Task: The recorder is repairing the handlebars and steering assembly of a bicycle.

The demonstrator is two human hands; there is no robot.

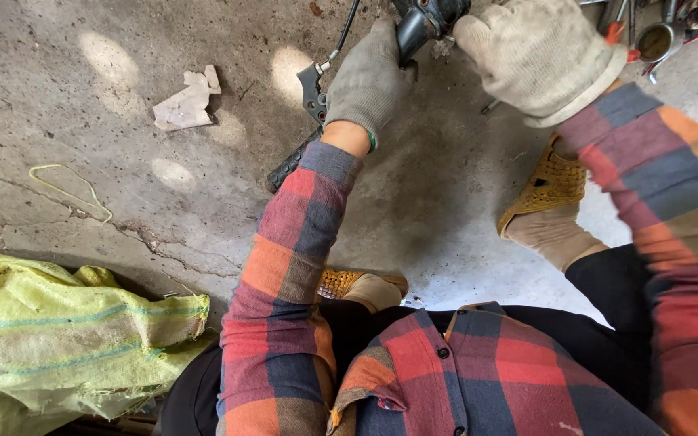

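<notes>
My left hand (pixel 369 79), in a grey work glove, grips a black handlebar (pixel 412 34) that runs from a ribbed rubber grip (pixel 288 168) near the floor up toward the top edge. A grey brake lever (pixel 313 89) with a black cable sticks out just left of that hand. My right hand (pixel 536 55), in a pale glove, closes over the black metal part (pixel 439 14) at the bar's upper end. Both sleeves are red, orange and blue plaid.
A crumpled paper scrap (pixel 187 103) and a yellow rubber loop (pixel 70 190) lie on the cracked concrete floor (pixel 123 56). A yellow woven sack (pixel 50 339) fills the lower left. Tools and a small cup (pixel 658 39) sit top right. My feet wear woven tan shoes (pixel 547 186).
</notes>
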